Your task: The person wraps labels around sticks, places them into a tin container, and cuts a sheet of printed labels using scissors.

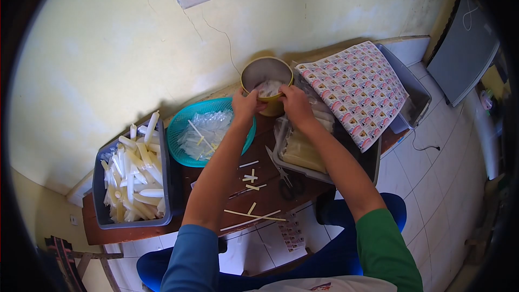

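Observation:
Both my hands are at the near rim of a round yellow tin, which stands tilted toward me at the back of the table. My left hand is closed on its left side, with the thumb by the rim. On the right side my right hand grips the rim, its fingers partly hidden. Crumpled clear plastic lies inside the tin. Left of the tin, a turquoise basket holds clear plastic wrappers and a few thin sticks. My left forearm passes over the basket's right edge.
A grey bin of wrapped pale sticks stands at the left. At right are a tray of plastic bags, a printed label sheet and a grey tub. Scissors and strips lie on the wooden table.

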Tool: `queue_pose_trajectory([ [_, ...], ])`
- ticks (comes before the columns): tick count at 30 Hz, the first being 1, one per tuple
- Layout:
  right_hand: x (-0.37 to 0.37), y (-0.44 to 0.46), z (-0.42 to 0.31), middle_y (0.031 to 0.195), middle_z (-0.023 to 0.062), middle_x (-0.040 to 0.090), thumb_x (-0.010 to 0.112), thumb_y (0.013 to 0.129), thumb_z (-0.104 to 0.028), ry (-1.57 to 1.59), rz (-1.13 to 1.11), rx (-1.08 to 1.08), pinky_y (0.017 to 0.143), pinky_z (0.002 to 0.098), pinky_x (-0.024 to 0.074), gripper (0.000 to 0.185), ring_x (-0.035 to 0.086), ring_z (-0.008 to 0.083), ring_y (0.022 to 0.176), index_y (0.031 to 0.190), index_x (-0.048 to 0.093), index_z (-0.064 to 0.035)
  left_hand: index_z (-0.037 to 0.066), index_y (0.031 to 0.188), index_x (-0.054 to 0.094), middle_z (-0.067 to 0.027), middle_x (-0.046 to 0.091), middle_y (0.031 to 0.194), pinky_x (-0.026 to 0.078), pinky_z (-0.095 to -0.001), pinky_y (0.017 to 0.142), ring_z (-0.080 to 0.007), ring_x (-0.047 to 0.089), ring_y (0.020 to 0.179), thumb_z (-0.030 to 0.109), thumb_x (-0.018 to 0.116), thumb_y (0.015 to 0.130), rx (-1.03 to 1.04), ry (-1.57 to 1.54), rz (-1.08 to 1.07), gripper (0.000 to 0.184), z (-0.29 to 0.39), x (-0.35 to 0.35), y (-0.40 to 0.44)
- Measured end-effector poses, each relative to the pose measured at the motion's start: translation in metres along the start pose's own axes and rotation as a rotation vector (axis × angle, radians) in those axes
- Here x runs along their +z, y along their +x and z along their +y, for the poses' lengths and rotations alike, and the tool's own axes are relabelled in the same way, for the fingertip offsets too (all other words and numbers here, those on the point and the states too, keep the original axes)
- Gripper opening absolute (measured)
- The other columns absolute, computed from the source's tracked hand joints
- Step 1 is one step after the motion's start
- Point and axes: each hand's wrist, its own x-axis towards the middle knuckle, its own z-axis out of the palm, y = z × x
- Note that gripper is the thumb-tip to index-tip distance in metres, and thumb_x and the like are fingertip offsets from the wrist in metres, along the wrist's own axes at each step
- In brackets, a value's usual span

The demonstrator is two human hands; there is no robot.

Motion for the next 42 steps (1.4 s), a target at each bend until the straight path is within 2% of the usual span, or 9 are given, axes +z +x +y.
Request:
queue_pose_trajectory([
  [4,-0.032,0.007,-0.032,0.084,0.0183,0.058,0.065,0.077,-0.006,0.000,0.109,-0.103,0.067,0.0469,0.0470,0.018,0.059,0.0404,0.080,0.094,0.058,-0.0054,-0.007,0.130,0.036,-0.0193,0.063,0.079,0.058,-0.0336,0.057,-0.0266,0.067,0.065,0.005,0.052,0.084,0.150,-0.058,0.008,0.051,0.037,0.003,-0.034],
  [6,-0.055,0.009,-0.056,0.083,0.0174,0.058,0.065,0.079,-0.007,0.051,0.169,-0.221,0.064,0.0450,0.0470,0.015,0.059,0.0389,0.077,0.092,0.058,-0.0051,-0.003,0.141,0.028,-0.0164,0.061,0.076,0.057,-0.0318,0.055,-0.0247,0.066,0.063,0.005,0.054,0.085,0.256,-0.065,-0.013,0.062,0.063,0.000,-0.058],
  [9,-0.084,-0.004,-0.092,0.081,0.0160,0.058,0.065,0.079,-0.007,0.072,0.135,-0.305,0.061,0.0424,0.0467,0.014,0.059,0.0369,0.073,0.092,0.060,-0.0047,-0.002,0.145,0.022,-0.0138,0.060,0.073,0.055,-0.0301,0.053,-0.0228,0.064,0.059,0.006,0.057,0.085,0.318,-0.033,-0.041,0.069,0.084,-0.018,-0.102],
  [11,-0.093,-0.018,-0.116,0.080,0.0154,0.058,0.066,0.079,-0.007,0.100,0.119,-0.336,0.060,0.0416,0.0467,0.015,0.059,0.0360,0.071,0.093,0.061,-0.0043,-0.002,0.144,0.024,-0.0130,0.059,0.073,0.055,-0.0296,0.053,-0.0222,0.064,0.058,0.007,0.058,0.085,0.327,-0.040,-0.026,0.068,0.091,-0.031,-0.131],
  [15,-0.101,-0.056,-0.155,0.079,0.0145,0.058,0.067,0.079,-0.008,0.150,0.039,-0.375,0.059,0.0401,0.0467,0.016,0.059,0.0340,0.069,0.094,0.062,-0.0038,-0.003,0.142,0.027,-0.0114,0.059,0.070,0.054,-0.0282,0.050,-0.0204,0.063,0.055,0.008,0.058,0.086,0.321,-0.023,0.026,0.065,0.086,-0.060,-0.187],
  [16,-0.100,-0.065,-0.162,0.079,0.0145,0.058,0.067,0.079,-0.008,0.159,0.030,-0.378,0.059,0.0401,0.0467,0.016,0.059,0.0340,0.069,0.094,0.062,-0.0038,-0.005,0.143,0.024,-0.0099,0.058,0.069,0.052,-0.0266,0.047,-0.0173,0.062,0.054,0.007,0.059,0.086,0.318,-0.032,0.013,0.068,0.086,-0.067,-0.201],
  [22,-0.096,-0.118,-0.194,0.076,0.0131,0.058,0.068,0.078,-0.008,0.236,-0.041,-0.370,0.056,0.0398,0.0461,0.017,0.059,0.0328,0.065,0.093,0.062,-0.0043,-0.003,0.143,0.025,-0.0096,0.060,0.069,0.051,-0.0255,0.045,-0.0161,0.062,0.053,0.006,0.059,0.086,0.293,0.015,0.093,0.066,0.063,-0.097,-0.263],
  [32,-0.067,-0.197,-0.182,0.075,0.0120,0.059,0.070,0.075,-0.006,0.289,-0.158,-0.290,0.056,0.0373,0.0492,0.016,0.061,0.0310,0.064,0.091,0.064,-0.0042,0.003,0.143,0.030,-0.0104,0.064,0.082,0.054,-0.0249,0.049,-0.0130,0.063,0.059,-0.004,0.055,0.085,0.192,0.031,0.183,0.064,-0.007,-0.112,-0.316],
  [42,-0.086,-0.227,-0.196,0.070,0.0110,0.058,0.069,0.074,0.000,0.314,-0.178,-0.258,0.052,0.0329,0.0465,0.016,0.060,0.0271,0.058,0.088,0.064,-0.0014,0.001,0.143,0.030,-0.0099,0.064,0.080,0.050,-0.0239,0.047,-0.0116,0.060,0.057,-0.005,0.056,0.084,0.214,0.051,0.251,0.065,-0.020,-0.107,-0.352],
])
